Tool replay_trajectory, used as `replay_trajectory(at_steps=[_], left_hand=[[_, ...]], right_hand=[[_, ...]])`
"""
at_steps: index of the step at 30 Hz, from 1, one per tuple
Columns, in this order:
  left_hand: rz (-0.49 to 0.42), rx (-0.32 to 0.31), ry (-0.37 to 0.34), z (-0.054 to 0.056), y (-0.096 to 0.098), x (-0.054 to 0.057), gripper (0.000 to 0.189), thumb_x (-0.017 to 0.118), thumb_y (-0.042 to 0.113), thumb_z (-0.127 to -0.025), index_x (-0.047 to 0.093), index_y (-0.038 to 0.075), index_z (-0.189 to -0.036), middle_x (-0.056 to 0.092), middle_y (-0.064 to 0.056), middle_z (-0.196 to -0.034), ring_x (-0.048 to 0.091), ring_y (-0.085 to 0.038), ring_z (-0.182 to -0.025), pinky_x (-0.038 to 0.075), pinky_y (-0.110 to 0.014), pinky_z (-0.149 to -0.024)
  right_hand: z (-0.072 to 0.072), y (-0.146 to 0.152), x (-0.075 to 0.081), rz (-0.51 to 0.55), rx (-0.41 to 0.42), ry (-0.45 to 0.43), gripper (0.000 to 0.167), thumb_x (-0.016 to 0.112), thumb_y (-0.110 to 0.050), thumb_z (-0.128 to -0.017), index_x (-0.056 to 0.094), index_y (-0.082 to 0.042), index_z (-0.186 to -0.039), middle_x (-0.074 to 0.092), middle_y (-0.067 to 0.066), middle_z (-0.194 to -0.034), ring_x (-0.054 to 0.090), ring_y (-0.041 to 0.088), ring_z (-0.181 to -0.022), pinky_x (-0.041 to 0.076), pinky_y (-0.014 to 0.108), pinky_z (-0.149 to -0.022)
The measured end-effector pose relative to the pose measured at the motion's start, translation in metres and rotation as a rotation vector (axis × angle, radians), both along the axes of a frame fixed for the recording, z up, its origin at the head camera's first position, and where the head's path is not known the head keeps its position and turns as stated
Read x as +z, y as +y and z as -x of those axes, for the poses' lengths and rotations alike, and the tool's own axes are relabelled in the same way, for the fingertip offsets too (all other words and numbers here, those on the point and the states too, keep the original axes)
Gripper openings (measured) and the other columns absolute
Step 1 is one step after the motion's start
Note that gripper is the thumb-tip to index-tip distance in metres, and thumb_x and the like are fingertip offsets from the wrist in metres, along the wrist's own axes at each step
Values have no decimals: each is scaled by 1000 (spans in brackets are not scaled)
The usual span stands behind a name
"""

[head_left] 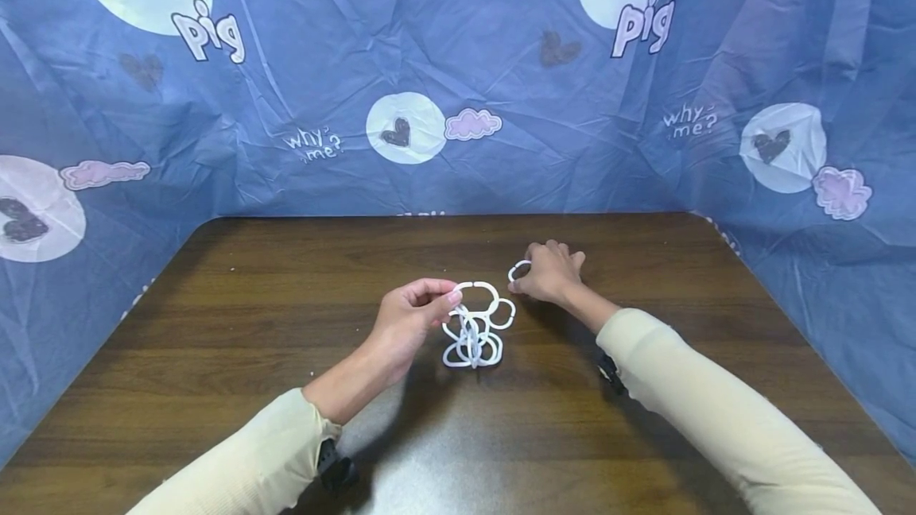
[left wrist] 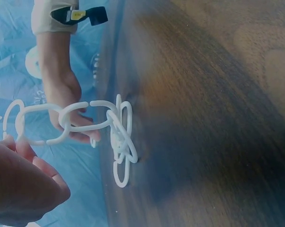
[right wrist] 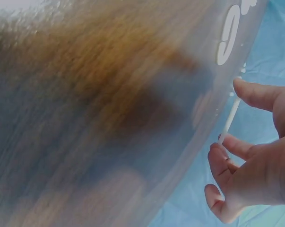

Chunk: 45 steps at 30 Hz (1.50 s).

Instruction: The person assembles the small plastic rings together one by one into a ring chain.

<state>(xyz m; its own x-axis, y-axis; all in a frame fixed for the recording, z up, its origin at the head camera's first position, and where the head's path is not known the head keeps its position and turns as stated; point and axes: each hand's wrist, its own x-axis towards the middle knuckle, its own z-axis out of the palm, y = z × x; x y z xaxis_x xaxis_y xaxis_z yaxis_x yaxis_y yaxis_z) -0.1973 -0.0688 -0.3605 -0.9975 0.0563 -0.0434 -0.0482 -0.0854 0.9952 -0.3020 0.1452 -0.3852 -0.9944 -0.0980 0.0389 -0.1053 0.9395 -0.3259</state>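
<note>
My left hand (head_left: 408, 320) pinches the upper end of a chain of white plastic links (head_left: 494, 295) between thumb and fingers. The chain hangs down from it, and its lower links (left wrist: 129, 146) bunch up in a heap at the wooden table, as the left wrist view shows. To the right and farther back, my right hand (head_left: 551, 275) holds a single white link (right wrist: 230, 117). In the right wrist view that link spans from thumb to fingertips, apart from the chain.
The brown wooden table (head_left: 236, 372) extends under both arms. Blue printed fabric (head_left: 458, 38) hangs upright behind it and along both sides. Dark straps with small devices (head_left: 332, 463) sit at the cuffs of the pale sleeves.
</note>
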Motion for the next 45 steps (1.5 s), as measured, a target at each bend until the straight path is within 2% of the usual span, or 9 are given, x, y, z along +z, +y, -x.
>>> replay_trajectory(at_steps=[4,12,28,33,38,45], left_hand=[[7,1,-3,0,0,0,19,67,2,-88,65,-8,-103,64,1,-77,57,-11,-68,49,-22,-67],[11,-5,-11,1,1,1,19,67,3,-88,65,-7,-104,64,0,-79,57,-11,-68,49,-22,-68],[15,-11,-10,1,2,-1,20,67,3,-87,65,-7,-104,63,1,-78,57,-13,-68,49,-23,-68],[17,-11,-16,2,2,-2,20,67,4,-87,66,-6,-105,63,1,-78,56,-12,-68,48,-24,-69],[20,-21,-9,2,3,-3,23,68,4,-87,64,-8,-107,61,2,-74,55,-11,-66,47,-24,-67],[7,-33,-1,2,4,-4,26,68,5,-87,63,-11,-108,60,3,-72,54,-11,-65,45,-22,-65]], right_hand=[[-5,1,5,92,52,10,59,83,-32,-70,61,-1,-115,56,18,-112,47,36,-109,26,56,-92],[-16,2,12,230,141,49,61,83,-21,-66,59,-3,-118,53,15,-109,43,32,-106,30,51,-88],[-34,9,20,335,223,95,59,84,-15,-66,59,-3,-118,49,13,-103,42,29,-102,30,46,-85],[-39,14,26,389,279,110,57,84,-12,-66,60,-5,-117,48,11,-101,43,26,-95,30,42,-84],[-47,17,35,399,336,117,58,84,-12,-66,60,-7,-119,48,8,-100,45,25,-94,30,38,-83],[-59,19,48,462,407,93,57,82,-9,-66,61,-7,-119,48,7,-99,45,26,-95,37,38,-84]])
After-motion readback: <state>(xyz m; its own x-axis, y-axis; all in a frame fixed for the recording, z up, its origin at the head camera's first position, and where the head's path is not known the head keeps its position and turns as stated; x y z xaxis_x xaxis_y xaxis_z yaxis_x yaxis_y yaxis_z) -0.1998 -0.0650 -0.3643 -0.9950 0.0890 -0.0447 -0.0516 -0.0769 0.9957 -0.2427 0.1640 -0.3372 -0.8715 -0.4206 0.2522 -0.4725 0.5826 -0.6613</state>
